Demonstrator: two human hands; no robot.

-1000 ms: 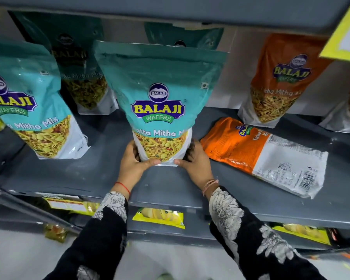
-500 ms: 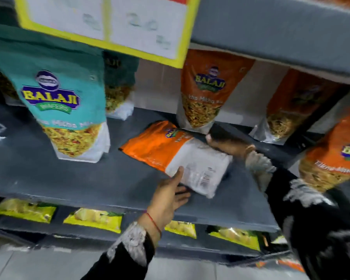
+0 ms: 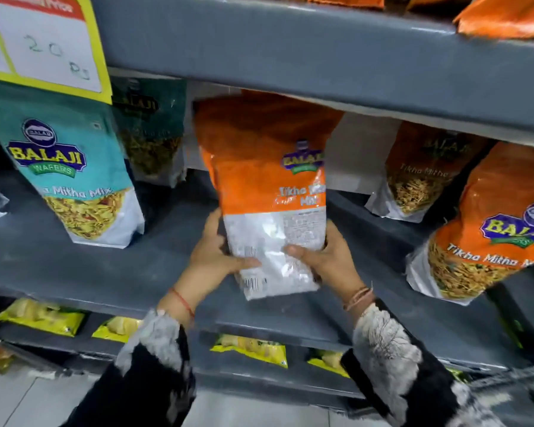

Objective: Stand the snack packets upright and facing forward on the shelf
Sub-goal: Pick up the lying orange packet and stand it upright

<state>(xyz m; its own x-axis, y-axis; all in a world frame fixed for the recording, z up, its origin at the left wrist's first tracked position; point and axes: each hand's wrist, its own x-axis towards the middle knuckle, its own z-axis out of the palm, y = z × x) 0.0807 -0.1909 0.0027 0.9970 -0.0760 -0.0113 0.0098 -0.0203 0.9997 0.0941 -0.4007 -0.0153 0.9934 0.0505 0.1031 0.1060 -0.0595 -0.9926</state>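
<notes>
An orange and white snack packet is held nearly upright above the grey shelf, its printed back side toward me. My left hand grips its lower left edge and my right hand grips its lower right edge. A teal packet stands upright facing forward at the left. More orange packets stand at the right, one in front and one behind. A darker teal packet stands at the back.
The upper shelf's edge hangs low over the packets, with a yellow-bordered price card at its left. Yellow packets lie on the shelf below. Pale floor shows at the bottom.
The view shifted right from the teal packet. Both hands let go of it, reached the orange packet lying flat, and lifted it to nearly upright.
</notes>
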